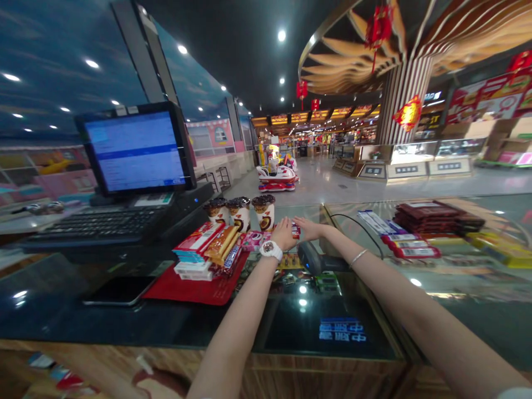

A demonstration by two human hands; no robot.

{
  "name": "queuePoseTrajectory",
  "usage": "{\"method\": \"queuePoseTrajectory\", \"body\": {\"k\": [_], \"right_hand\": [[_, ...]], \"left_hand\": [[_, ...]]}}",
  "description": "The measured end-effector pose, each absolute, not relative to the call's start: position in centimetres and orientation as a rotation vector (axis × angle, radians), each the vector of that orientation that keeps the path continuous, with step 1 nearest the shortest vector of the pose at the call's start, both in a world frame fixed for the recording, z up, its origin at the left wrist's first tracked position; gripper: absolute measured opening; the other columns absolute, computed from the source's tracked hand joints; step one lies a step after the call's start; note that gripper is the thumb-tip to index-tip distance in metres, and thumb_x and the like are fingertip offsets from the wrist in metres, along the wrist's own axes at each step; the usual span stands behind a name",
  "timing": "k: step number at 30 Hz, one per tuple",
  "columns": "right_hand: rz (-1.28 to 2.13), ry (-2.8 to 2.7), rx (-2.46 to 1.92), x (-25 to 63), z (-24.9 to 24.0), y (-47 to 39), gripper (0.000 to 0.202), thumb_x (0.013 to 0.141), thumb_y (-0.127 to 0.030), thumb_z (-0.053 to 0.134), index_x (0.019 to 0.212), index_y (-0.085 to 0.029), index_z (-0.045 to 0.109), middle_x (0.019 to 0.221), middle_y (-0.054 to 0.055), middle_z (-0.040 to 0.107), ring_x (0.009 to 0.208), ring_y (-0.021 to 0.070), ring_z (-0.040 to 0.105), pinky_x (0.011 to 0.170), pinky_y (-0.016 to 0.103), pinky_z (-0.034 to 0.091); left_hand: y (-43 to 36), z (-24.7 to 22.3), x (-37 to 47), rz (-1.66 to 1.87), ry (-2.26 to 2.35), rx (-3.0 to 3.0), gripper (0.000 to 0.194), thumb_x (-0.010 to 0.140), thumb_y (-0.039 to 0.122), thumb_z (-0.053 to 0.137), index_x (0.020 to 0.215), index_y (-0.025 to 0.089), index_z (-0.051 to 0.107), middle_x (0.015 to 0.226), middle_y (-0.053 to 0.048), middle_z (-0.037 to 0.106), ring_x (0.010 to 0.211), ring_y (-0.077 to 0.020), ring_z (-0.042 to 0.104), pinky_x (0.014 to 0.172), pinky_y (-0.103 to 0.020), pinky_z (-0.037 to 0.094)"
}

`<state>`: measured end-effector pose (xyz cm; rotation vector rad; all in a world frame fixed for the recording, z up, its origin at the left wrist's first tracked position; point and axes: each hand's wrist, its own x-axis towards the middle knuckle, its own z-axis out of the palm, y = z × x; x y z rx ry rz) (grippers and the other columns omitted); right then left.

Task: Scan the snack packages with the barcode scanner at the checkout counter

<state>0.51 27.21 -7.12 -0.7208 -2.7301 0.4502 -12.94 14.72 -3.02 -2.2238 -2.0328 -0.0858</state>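
Note:
My left hand (284,235), with a white watch on the wrist, is over the glass counter just in front of the cups. Close beside it, my right hand (308,228) reaches in from the right, a thin bracelet on its wrist. Between them is a small red packet (295,230), with the fingers of both hands closed at it; its far side is hidden. Pink packs (254,240) lie left of my left hand. Three paper cups (265,214) with dark tops stand behind. Just under my right wrist rests a black barcode scanner (312,257).
Stacked snack packs (224,244) and boxes lie on a red mat (187,284). A phone (119,291), a keyboard (100,226) and a monitor (135,149) are at the left. Brown packets (432,217) and purple-red packs (409,244) lie at the right. A cable (361,221) curves across the glass.

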Motion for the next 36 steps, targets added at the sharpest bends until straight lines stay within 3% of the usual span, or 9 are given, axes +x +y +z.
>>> {"method": "queuePoseTrajectory", "body": {"k": [7, 12, 19, 22, 28, 36], "right_hand": [[0.523, -2.729, -0.663, 0.4, -6.7, 26.8, 0.104, 0.054, -0.042, 0.089, 0.143, -0.012, 0.044, 0.145, 0.021, 0.049, 0.132, 0.0351, 0.049, 0.114, 0.047, 0.037], [0.528, -2.699, -0.647, 1.4, -6.2, 25.0, 0.082, 0.062, -0.031, 0.085, 0.135, -0.012, 0.051, 0.136, 0.021, 0.056, 0.123, 0.0326, 0.057, 0.107, 0.047, 0.043], [0.577, -2.713, -0.513, 3.8, -5.5, 22.3, 0.06, 0.074, -0.017, 0.07, 0.131, -0.017, 0.053, 0.127, 0.014, 0.064, 0.113, 0.0258, 0.064, 0.1, 0.042, 0.049], [0.587, -2.694, -0.553, 4.6, -5.2, 21.2, 0.055, 0.073, -0.012, 0.066, 0.126, -0.018, 0.056, 0.119, 0.01, 0.069, 0.105, 0.0239, 0.067, 0.095, 0.04, 0.051], [0.535, -2.665, -0.478, 4.8, -5.5, 20.3, 0.032, 0.074, -0.007, 0.06, 0.104, -0.02, 0.064, 0.122, 0.009, 0.068, 0.115, 0.0235, 0.063, 0.102, 0.043, 0.047], [0.503, -2.62, -0.515, 4.6, -5.9, 20.3, 0.027, 0.076, -0.009, 0.06, 0.099, -0.019, 0.068, 0.138, 0.012, 0.059, 0.126, 0.0256, 0.057, 0.107, 0.045, 0.043]], "left_hand": [[15.1, -2.7, -13.3, -0.086, -2.054, -2.255, 0.061, 0.087, 0.038, 0.052, 0.141, 0.011, 0.042, 0.148, -0.019, 0.047, 0.138, -0.0285, 0.045, 0.117, -0.045, 0.03], [13.6, -2.5, -12.8, -0.106, -2.026, -2.267, 0.058, 0.087, 0.034, 0.054, 0.139, 0.011, 0.042, 0.146, -0.021, 0.047, 0.136, -0.0321, 0.046, 0.116, -0.05, 0.03], [9.7, -2.6, -13.3, -0.156, -1.903, -2.369, 0.056, 0.086, 0.022, 0.056, 0.14, 0.014, 0.042, 0.147, -0.017, 0.047, 0.134, -0.0287, 0.049, 0.112, -0.044, 0.037], [8.1, -2.5, -13.9, -0.246, -1.85, -2.37, 0.045, 0.087, 0.019, 0.056, 0.131, 0.015, 0.048, 0.137, -0.015, 0.057, 0.126, -0.0265, 0.055, 0.107, -0.04, 0.042], [7.6, -2.3, -15.0, -0.237, -1.859, -2.313, 0.023, 0.086, 0.024, 0.063, 0.107, 0.016, 0.058, 0.118, -0.012, 0.065, 0.111, -0.0264, 0.061, 0.099, -0.041, 0.046], [7.9, -2.1, -15.1, -0.236, -1.721, -2.323, 0.019, 0.085, 0.024, 0.067, 0.101, 0.017, 0.06, 0.117, -0.01, 0.065, 0.112, -0.0252, 0.059, 0.104, -0.04, 0.043]]}}
